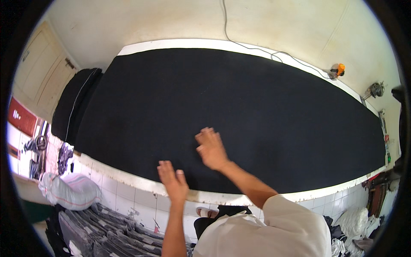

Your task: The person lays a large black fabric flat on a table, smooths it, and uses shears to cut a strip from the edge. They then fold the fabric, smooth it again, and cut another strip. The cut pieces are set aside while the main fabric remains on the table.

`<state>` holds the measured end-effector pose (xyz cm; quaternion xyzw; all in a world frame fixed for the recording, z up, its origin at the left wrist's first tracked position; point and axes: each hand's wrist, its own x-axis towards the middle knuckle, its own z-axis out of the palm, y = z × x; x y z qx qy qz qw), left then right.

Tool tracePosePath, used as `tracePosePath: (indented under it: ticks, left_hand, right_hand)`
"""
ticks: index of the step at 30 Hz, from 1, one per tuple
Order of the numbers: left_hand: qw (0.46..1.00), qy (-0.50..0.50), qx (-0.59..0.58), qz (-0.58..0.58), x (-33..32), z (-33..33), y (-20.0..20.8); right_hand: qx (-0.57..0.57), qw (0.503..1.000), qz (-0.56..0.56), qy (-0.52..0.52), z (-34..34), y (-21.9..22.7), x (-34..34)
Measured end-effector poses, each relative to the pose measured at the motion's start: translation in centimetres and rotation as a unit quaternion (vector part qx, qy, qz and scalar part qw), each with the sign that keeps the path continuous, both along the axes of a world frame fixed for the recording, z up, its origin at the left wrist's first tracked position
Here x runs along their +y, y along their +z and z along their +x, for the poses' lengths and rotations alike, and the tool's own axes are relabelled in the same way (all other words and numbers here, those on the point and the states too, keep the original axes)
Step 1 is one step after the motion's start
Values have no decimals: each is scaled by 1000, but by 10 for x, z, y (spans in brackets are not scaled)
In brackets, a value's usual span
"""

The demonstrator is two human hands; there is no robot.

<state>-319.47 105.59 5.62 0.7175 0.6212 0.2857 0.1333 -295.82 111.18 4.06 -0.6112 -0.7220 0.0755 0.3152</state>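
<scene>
A wide sheet of black fabric (257, 107) lies spread over a long white table (171, 44), covering nearly all of its top. My left hand (172, 182) rests at the fabric's near edge, palm down with fingers stretched out. Farther in and to the right, my right hand (211, 148) lies on the cloth with its fingers extended, slightly blurred. Neither hand holds anything. At the left end is a thick bundle of black fabric (77, 103) with a pale line running along it.
A grey cable (257, 48) runs down the wall and along the far edge to an orange-and-dark tool (338, 70). Below the near edge at left are a stuffed white sack (77, 190) and stacked dark wrapped bundles (111, 233). White cloth (355, 222) is heaped at lower right.
</scene>
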Motion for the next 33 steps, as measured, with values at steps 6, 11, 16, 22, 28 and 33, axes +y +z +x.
tracePosePath:
  ticks: [6,11,16,22,28,33]
  left_hand:
    - [944,-277,137,-114,-33,186,-32]
    - [910,-289,248,-165,-44,202,-55]
    - [935,-263,180,-157,-44,210,-59]
    - [963,-231,120,-66,-5,197,-46]
    - [965,-4,220,-144,62,163,-47]
    - [965,-2,211,-158,69,160,-53]
  right_hand:
    - [-167,911,-137,-351,332,-30,105]
    - [-231,895,-183,-335,512,-72,234]
    - [-266,897,-130,-328,588,-102,354]
    - [-218,919,-133,-302,583,-83,387]
    - [-218,908,-124,-334,539,-90,367]
    - [-208,847,-229,-432,556,-96,372]
